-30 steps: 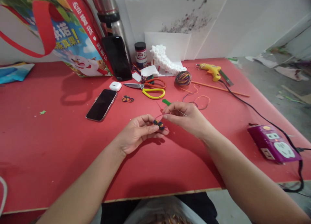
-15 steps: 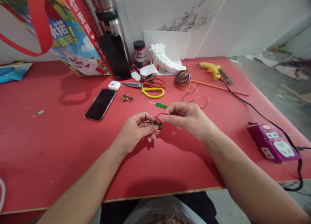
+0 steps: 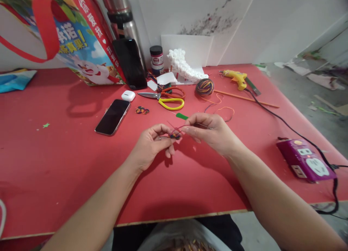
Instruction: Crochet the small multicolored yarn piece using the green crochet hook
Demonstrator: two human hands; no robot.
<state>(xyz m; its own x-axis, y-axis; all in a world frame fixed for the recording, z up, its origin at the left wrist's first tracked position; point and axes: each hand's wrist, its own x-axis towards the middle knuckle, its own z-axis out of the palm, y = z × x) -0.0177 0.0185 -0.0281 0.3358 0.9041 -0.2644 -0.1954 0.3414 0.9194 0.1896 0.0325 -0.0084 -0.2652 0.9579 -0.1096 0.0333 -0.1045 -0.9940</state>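
Note:
Between the thumb and fingers of my left hand (image 3: 152, 144) is a small multicoloured crochet piece (image 3: 174, 136), dark green, orange and purple. My right hand (image 3: 210, 131) is closed just to its right. Its fingertips pinch a thin reddish yarn strand (image 3: 178, 128) that loops up from the piece. The same hand keeps a crochet hook with a green handle (image 3: 181, 116) tucked in its fingers; part of the hook is hidden by them. A second small crocheted piece (image 3: 142, 110) lies flat on the red table beyond my left hand.
Scissors (image 3: 171, 98), a yarn ball (image 3: 204, 87) and an orange stick (image 3: 246, 98) lie behind my hands. To the left are a phone (image 3: 112, 116) and a white earbud case (image 3: 128, 95). A glue gun (image 3: 236, 78) and a purple power strip (image 3: 306, 160) are on the right.
The crochet piece has tilted flatter in my left fingers. My right fingers have shifted slightly with the strand, and the green hook handle has moved a little to the right.

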